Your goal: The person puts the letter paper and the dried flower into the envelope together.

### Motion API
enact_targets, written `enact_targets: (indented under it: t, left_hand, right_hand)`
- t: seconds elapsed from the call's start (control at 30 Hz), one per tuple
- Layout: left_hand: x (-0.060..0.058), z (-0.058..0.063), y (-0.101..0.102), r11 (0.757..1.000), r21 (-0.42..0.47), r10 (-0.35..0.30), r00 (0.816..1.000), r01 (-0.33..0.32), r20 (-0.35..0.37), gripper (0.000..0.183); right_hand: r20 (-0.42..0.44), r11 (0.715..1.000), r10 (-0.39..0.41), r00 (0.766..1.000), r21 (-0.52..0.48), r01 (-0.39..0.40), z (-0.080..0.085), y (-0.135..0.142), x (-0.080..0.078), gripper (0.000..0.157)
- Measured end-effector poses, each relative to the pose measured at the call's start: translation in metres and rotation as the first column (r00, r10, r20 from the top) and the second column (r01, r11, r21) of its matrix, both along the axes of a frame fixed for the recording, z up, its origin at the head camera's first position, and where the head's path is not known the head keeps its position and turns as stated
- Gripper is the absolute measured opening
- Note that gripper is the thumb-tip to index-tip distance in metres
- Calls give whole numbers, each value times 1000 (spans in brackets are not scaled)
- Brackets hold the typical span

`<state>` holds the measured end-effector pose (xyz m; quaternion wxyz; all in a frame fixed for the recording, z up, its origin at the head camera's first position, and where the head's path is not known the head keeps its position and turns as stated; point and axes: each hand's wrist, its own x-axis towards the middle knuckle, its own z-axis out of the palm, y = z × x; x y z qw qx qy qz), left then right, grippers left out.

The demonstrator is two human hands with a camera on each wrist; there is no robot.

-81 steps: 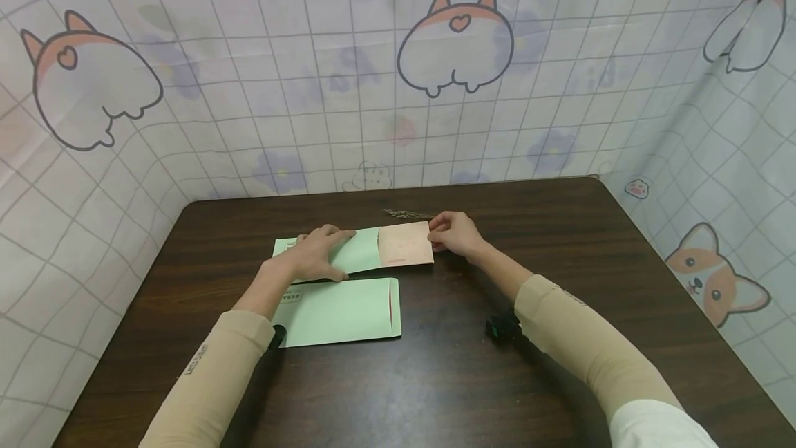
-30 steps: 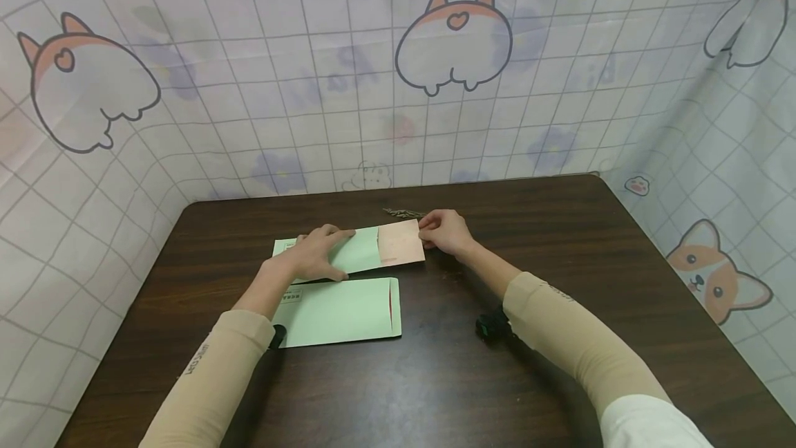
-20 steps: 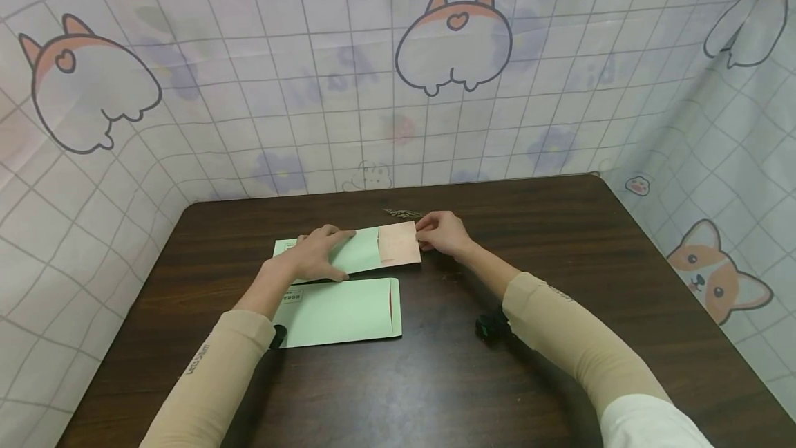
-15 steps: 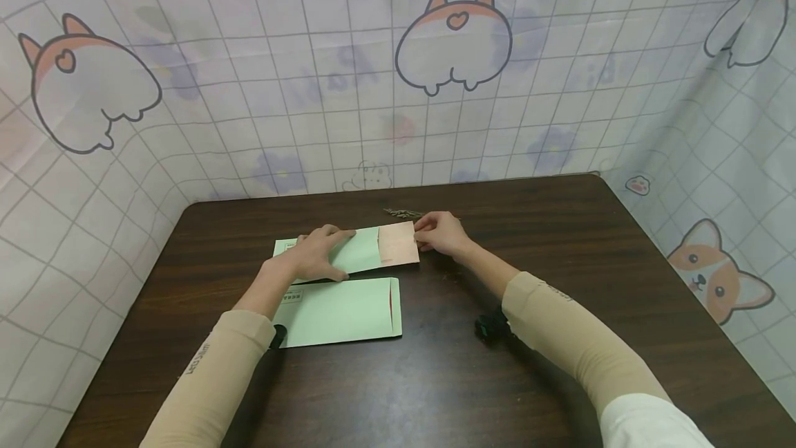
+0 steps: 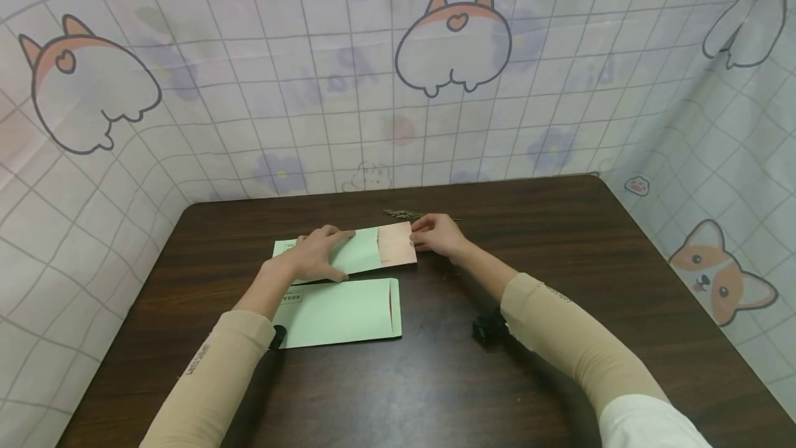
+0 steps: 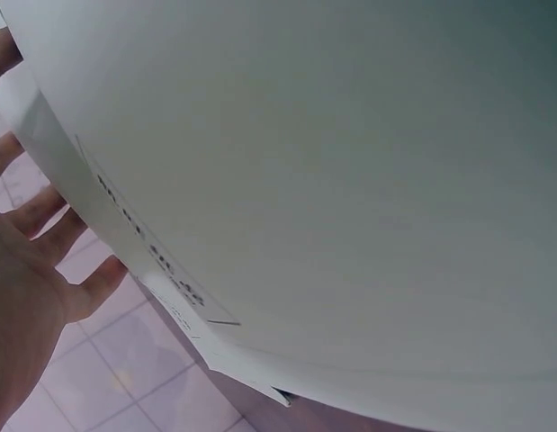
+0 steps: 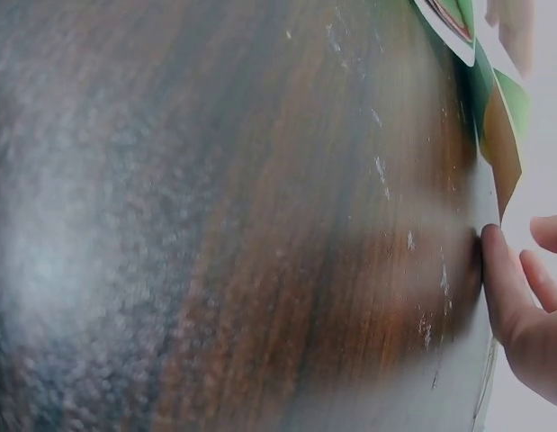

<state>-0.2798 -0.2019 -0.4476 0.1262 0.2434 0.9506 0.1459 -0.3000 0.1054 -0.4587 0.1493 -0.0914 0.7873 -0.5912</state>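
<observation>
In the head view my left hand [image 5: 318,252] rests with spread fingers on the farther green envelope [image 5: 359,252], steadying it on the table. A peach card [image 5: 396,244] sticks out of that envelope's right end. My right hand [image 5: 438,234] touches the card's outer edge with its fingertips. In the right wrist view the right fingers [image 7: 499,270] stand apart at the end of the card [image 7: 503,171]. The left wrist view shows the printed envelope [image 6: 287,225] very close up, with the left hand [image 6: 26,288] beyond its edge.
A second green envelope [image 5: 342,313] lies nearer, with red showing at its right opening. Behind the card is a dried sprig [image 5: 403,213]. A dark device [image 5: 488,327] is at the right wrist. The brown table [image 5: 373,393] meets a patterned curtain [image 5: 311,88].
The peach card has slid left into the farther envelope, so less of it shows. My right hand has moved left along with it. The left hand has stayed put.
</observation>
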Motion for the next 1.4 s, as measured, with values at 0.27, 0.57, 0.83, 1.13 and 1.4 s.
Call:
enact_targets:
  t: [0.27, 0.57, 0.83, 1.13, 1.4]
  left_hand:
    - [1, 0, 0, 1000, 3, -7, 1000, 7, -1, 94]
    - [1, 1, 0, 1000, 9, -6, 1000, 6, -2, 93]
    - [1, 0, 0, 1000, 10, -4, 1000, 4, -2, 93]
    - [0, -1, 0, 1000, 10, -3, 1000, 3, 0, 93]
    - [-1, -4, -1, 1000, 1, 2, 1000, -2, 3, 94]
  right_hand:
    - [12, 1000, 10, 1000, -26, -10, 0, -4, 1, 34]
    - [19, 999, 5, 1000, -40, -4, -3, -7, 1, 33]
    - [29, 999, 4, 1000, -46, -2, -2, -12, 1, 32]
    - [29, 998, 10, 1000, -57, -8, -2, -17, 2, 33]
    - [27, 997, 7, 1000, -82, -5, -6, -22, 2, 34]
